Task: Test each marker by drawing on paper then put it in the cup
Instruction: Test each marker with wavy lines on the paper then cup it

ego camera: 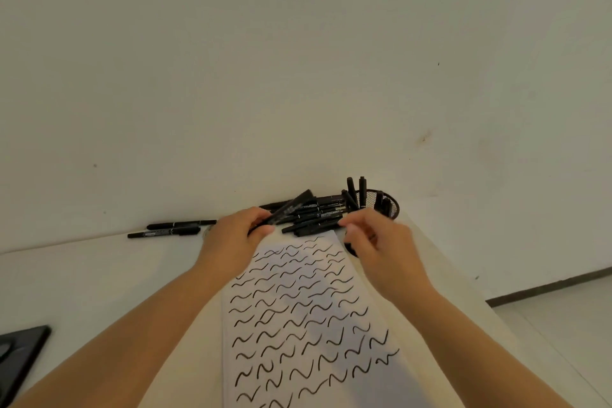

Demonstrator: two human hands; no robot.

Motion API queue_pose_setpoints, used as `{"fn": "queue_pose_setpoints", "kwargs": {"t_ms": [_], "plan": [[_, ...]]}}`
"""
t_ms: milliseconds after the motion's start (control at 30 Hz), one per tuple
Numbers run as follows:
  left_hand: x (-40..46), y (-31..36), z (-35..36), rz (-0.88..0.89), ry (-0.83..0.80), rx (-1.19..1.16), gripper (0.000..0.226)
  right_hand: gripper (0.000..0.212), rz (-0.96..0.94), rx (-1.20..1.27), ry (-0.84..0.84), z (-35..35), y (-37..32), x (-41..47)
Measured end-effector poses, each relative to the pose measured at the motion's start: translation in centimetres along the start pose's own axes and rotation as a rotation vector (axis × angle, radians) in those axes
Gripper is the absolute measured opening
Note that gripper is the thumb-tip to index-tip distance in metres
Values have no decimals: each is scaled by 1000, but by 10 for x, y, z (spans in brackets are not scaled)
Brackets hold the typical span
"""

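Observation:
My left hand (236,235) grips a black marker (293,204), blurred and tilted up to the right, at the top left corner of the paper. The white paper (304,318) lies between my forearms, covered in several rows of black squiggles. A pile of black markers (318,217) lies just beyond the paper by the wall. To its right, a black mesh cup (385,204) holds several markers upright. My right hand (372,238) hovers at the paper's top right corner with loosely curled fingers. Its fingertips are close to the pile and I see nothing held in them.
Two more black markers (172,228) lie to the left by the wall. A dark curved object (351,250) peeks out under my right hand. A black flat object (20,358) sits at the table's left. The table edge (463,281) falls away right of the cup.

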State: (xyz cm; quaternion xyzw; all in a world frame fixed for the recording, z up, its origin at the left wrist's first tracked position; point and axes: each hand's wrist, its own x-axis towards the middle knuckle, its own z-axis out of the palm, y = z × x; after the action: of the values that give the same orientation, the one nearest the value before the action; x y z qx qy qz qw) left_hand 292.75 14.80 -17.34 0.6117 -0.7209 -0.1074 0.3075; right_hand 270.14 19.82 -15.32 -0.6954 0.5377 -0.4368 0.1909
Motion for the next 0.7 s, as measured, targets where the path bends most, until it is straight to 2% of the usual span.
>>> {"fn": "queue_pose_setpoints", "kwargs": {"t_ms": [100, 200, 300, 467, 533, 700], "plan": [[-40, 23, -2, 35, -59, -97, 19, 14, 156, 168, -189, 19, -7, -22], [-77, 35, -1, 76, -119, -165, 18, 13, 212, 369, -258, 32, -13, -43], [-104, 37, 0, 98, -146, -174, 17, 11, 273, 538, -212, 38, -16, -62], [-139, 28, -5, 58, -54, -237, 16, 15, 440, 794, -70, 39, -20, -89], [-151, 29, -5, 96, -40, -180, 14, 18, 481, 843, -112, 39, -20, -100], [-180, 38, -9, 357, -12, 105, 24, 29, 522, 829, -342, 41, -29, -114]]}}
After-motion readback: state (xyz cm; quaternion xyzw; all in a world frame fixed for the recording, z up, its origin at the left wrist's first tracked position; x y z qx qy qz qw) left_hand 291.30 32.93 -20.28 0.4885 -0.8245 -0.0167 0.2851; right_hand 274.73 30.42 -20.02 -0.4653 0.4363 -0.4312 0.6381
